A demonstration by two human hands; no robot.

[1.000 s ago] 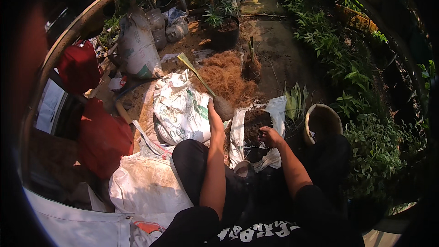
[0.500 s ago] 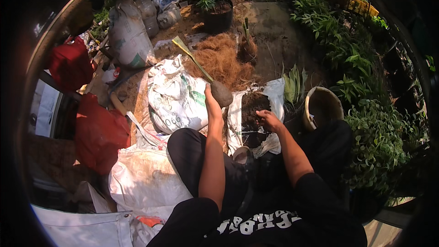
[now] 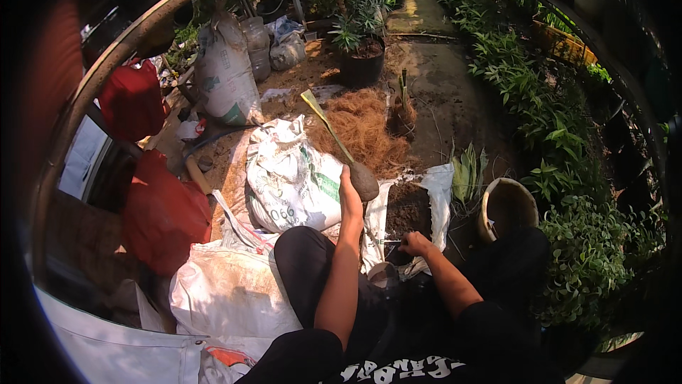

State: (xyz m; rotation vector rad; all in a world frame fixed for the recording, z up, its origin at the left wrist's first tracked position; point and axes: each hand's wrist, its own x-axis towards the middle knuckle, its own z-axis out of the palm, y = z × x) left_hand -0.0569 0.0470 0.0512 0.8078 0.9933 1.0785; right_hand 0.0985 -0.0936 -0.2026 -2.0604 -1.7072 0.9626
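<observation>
A rounded brown ball of soil (image 3: 365,182) with a long pale-green cut stem (image 3: 327,125) rising from it rests in my left hand (image 3: 350,198), whose fingers wrap round its side. Below and to the right lies an opened white sack with dark soil (image 3: 407,208) in it. At the near side of that soil is my right hand (image 3: 416,244), its fingers curled together; what they hold, if anything, is hidden. Beyond the ball spreads a heap of brown coconut fibre (image 3: 366,125). Another fibre-wrapped plant ball (image 3: 403,118) with cut stems stands at its right.
A stuffed white sack (image 3: 288,188) sits left of my left hand, with red bags (image 3: 167,213) farther left. Cut leaves (image 3: 467,174) and a round pot (image 3: 509,208) lie on the right, beside dense potted greenery (image 3: 590,256). A black potted plant (image 3: 361,64) stands behind the fibre.
My right hand has drawn back toward me over the soil sack and its fingers are more curled. My left hand still holds the soil ball. The whole view has shifted slightly.
</observation>
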